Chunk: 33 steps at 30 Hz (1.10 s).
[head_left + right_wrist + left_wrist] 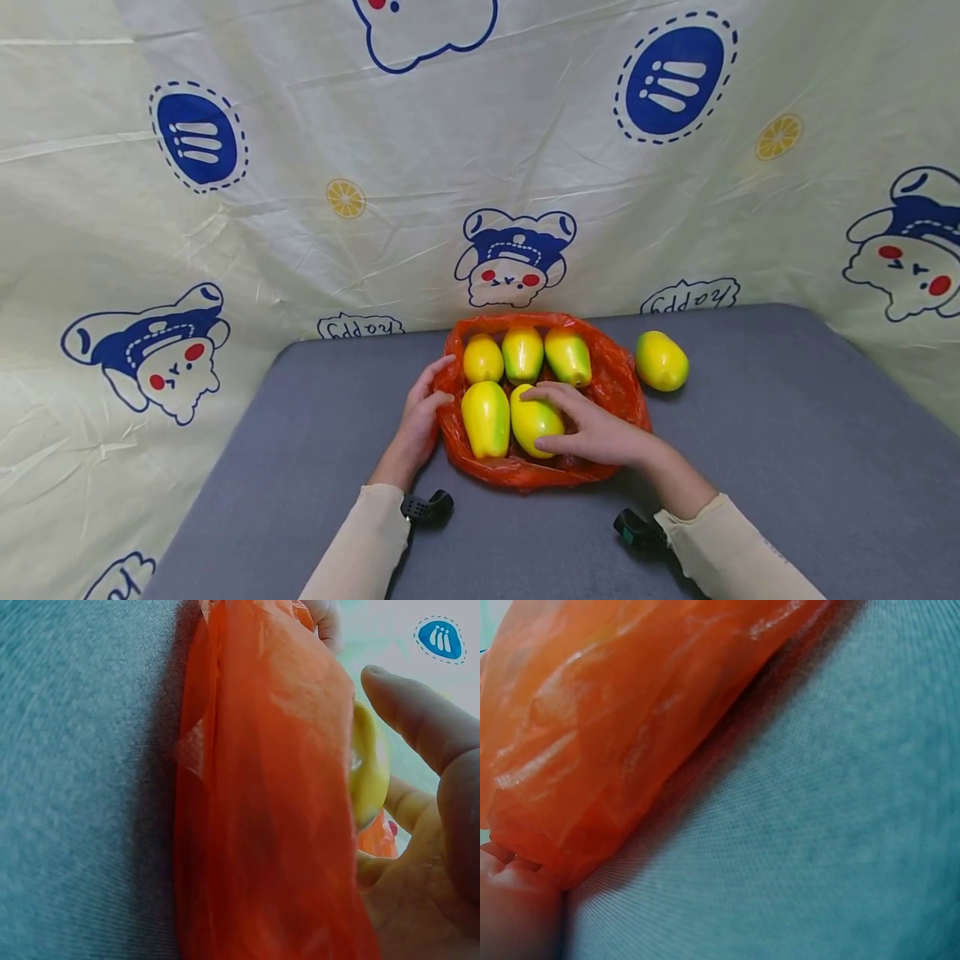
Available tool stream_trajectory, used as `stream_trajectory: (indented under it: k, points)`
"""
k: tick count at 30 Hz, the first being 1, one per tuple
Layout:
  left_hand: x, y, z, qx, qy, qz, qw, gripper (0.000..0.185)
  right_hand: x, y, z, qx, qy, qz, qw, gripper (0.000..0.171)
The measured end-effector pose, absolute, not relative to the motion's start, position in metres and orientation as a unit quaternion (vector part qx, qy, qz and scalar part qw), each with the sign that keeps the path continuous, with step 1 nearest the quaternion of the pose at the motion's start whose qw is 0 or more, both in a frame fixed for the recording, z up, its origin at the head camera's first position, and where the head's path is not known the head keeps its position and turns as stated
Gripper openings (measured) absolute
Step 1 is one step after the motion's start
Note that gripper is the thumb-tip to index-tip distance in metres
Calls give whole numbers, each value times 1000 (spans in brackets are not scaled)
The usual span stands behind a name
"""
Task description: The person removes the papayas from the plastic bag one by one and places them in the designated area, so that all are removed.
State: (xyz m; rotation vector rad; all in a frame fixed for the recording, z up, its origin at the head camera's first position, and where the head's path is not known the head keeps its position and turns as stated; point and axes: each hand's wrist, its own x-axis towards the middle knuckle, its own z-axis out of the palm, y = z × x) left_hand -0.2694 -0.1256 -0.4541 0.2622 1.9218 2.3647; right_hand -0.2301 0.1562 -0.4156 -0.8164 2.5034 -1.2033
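1. The left hand (420,417) rests with relaxed fingers against the left rim of a crinkled, glossy orange plastic bag (622,383), near the desk's (750,467) far edge.
2. Five smooth, oblong yellow-green mangoes lie in the bag: three behind, two in front.
3. The right hand (596,429) curls around the front right mango (534,421).
4. A sixth mango (662,360) lies on the matte grey desk, just right of the bag.
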Motion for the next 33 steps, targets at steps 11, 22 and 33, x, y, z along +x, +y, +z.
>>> stream_trajectory:
  k: [11, 22, 33]
  points:
    - [-268, -126, -453, 83, 633, 768, 42, 62, -229, 152, -416, -281, 859, -417, 101, 54]
    - [-268, -126, -453, 81, 637, 766, 44, 62, -228, 154, -414, -286, 857, -420, 87, 51]
    - [-270, -127, -455, 92, 628, 771, 46, 61, -228, 155, -410, -281, 856, -428, 66, 50]
